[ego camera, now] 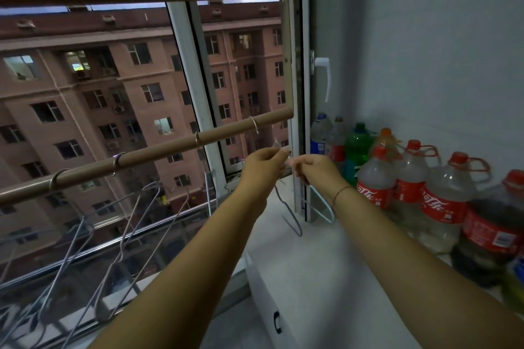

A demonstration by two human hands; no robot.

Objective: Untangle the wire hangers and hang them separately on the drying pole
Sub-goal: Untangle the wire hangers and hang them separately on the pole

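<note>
A brown drying pole runs across the window from lower left to upper right. Several wire hangers hang on it by their hooks, spaced apart. Below the pole's right end, my left hand and my right hand are close together, each pinching the neck of a thin wire hanger. One hanger dangles under my left hand and a paler one under my right wrist. The hooks near my fingers are blurred, so I cannot tell whether the two are still caught together.
A white window sill lies below my arms. Several large plastic bottles, some with red labels, stand along the grey wall on the right. A white window handle juts out above them. The window frame stands behind the pole.
</note>
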